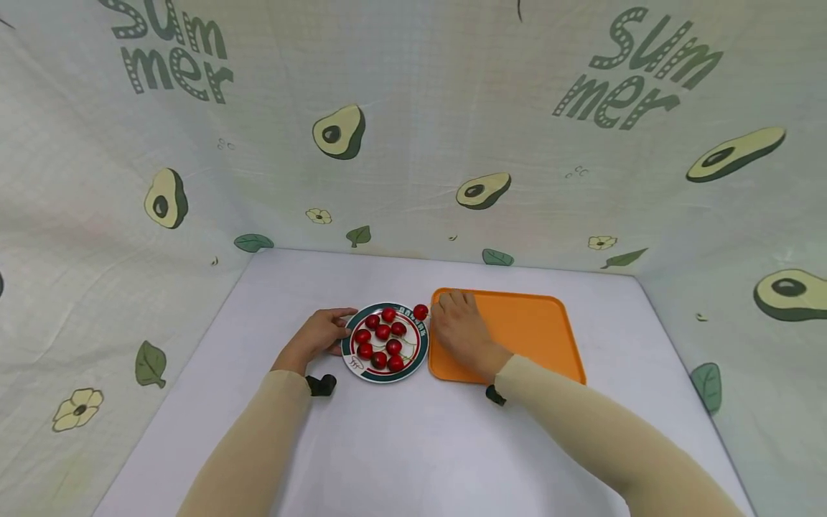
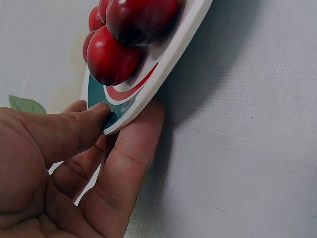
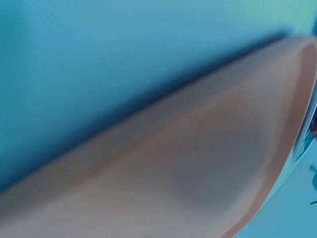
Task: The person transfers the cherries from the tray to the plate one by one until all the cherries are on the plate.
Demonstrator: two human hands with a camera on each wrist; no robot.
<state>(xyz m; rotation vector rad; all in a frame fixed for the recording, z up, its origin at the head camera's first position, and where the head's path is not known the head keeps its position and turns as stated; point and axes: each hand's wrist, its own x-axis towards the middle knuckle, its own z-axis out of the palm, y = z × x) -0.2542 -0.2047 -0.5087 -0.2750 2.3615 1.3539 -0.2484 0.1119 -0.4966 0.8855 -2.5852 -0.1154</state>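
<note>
A round plate (image 1: 352, 360) with a dark green band and a white rim holds several red cherries (image 1: 382, 332). My left hand (image 1: 318, 334) pinches the plate's left edge; in the left wrist view its thumb (image 2: 81, 129) lies on the green band and a finger (image 2: 131, 158) reaches under the rim. Over the left edge of an orange tray (image 1: 526, 323) is my right hand (image 1: 461, 327), fingers curled. A single cherry (image 1: 421, 311) shows just beside those fingers, at the plate's upper right edge, seemingly held by its stem, which is hidden.
The white table (image 1: 388, 445) runs up to a cloth backdrop (image 1: 413, 108) printed with avocados and leaves. The tray stands close at the plate's right. Dark straps with small black pieces (image 1: 321, 385) sit at both wrists. In the right wrist view the tray (image 3: 198, 163) looks blurred and off-colour.
</note>
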